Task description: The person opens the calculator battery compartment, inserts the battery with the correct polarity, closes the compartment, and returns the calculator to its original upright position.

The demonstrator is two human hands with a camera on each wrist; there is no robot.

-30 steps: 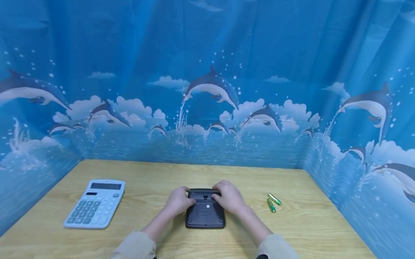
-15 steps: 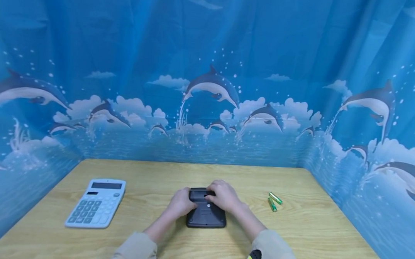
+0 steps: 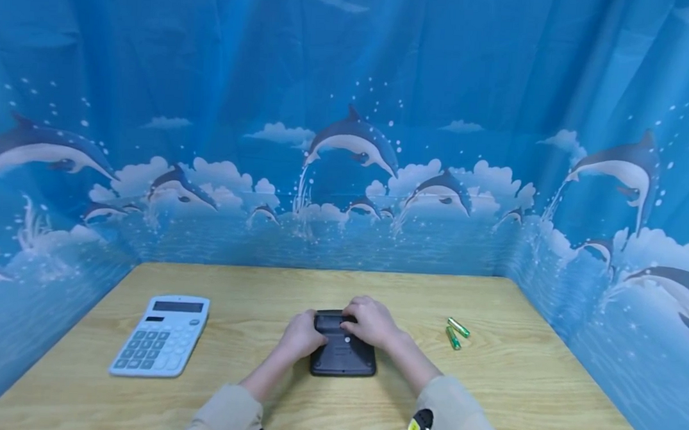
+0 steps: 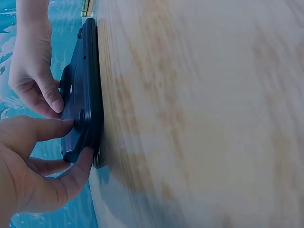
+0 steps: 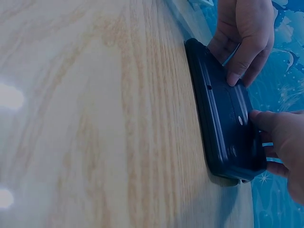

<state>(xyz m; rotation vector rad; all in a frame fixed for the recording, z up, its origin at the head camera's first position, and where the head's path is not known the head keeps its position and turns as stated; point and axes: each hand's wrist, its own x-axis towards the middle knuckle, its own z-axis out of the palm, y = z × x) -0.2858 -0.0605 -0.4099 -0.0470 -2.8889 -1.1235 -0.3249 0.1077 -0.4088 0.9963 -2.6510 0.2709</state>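
A black calculator [image 3: 344, 361] lies face down on the wooden table, its plain back with small round feet turned up. At its left edge my left hand [image 3: 300, 337] grips it; in the left wrist view the thumb rests on the back and the fingers [image 4: 81, 168] curl at the side. My right hand [image 3: 370, 322] holds the far right part, thumb [image 5: 262, 119] pressed on the back near a white round spot, the other fingers reaching over the far edge. That hand covers part of the recessed strip at the far end.
A light blue calculator [image 3: 172, 336] lies face up at the left of the table [image 3: 248, 294]. Two green batteries [image 3: 458, 327] lie close together to the right of my right hand. A blue curtain [image 3: 351, 61] with dolphins surrounds the table's back and sides.
My right hand has shifted left over the back of the black calculator, its thumb moving further in. The left hand has kept its grip, its thumb slightly lower.
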